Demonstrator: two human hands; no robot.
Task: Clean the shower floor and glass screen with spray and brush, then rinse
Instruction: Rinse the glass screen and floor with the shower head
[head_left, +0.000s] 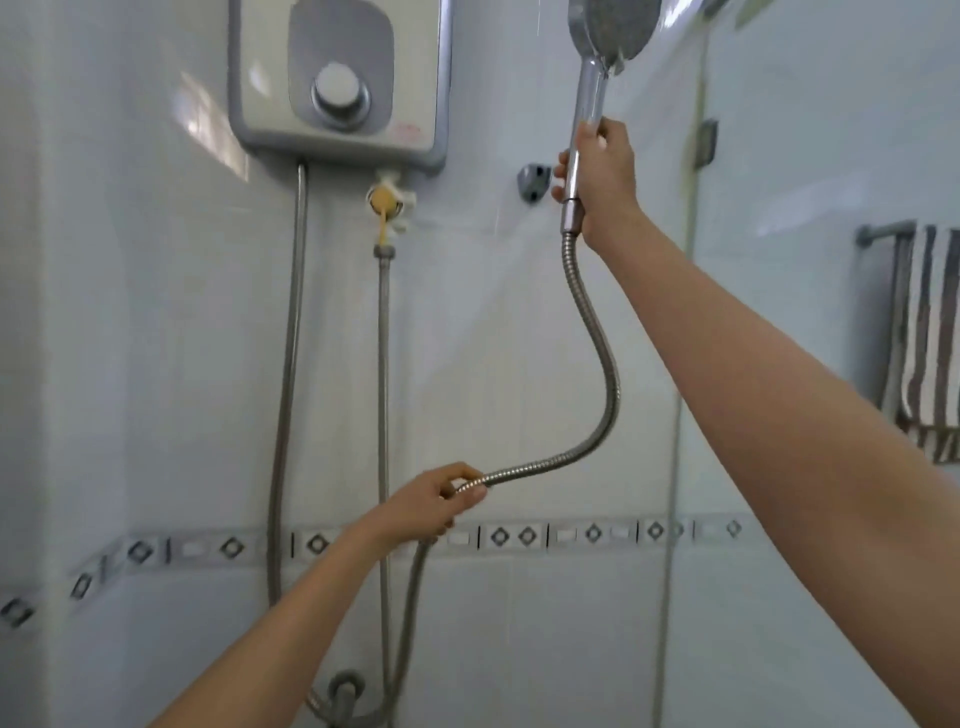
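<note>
Her right hand (597, 171) wraps its fingers around the raised shower head (605, 47) handle, while the left hand (436, 501) pinches the metal hose (597, 332) lower down.

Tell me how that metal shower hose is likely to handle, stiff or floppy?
Probably floppy: the shower hose bends in an S-curve between the right hand, gripping the shower head by its handle, and the left hand, gripping it lower down. Its ribbed metal skin looks springy, so it likely resists sharp kinks. The ribs should give the fingers some grip.
</note>
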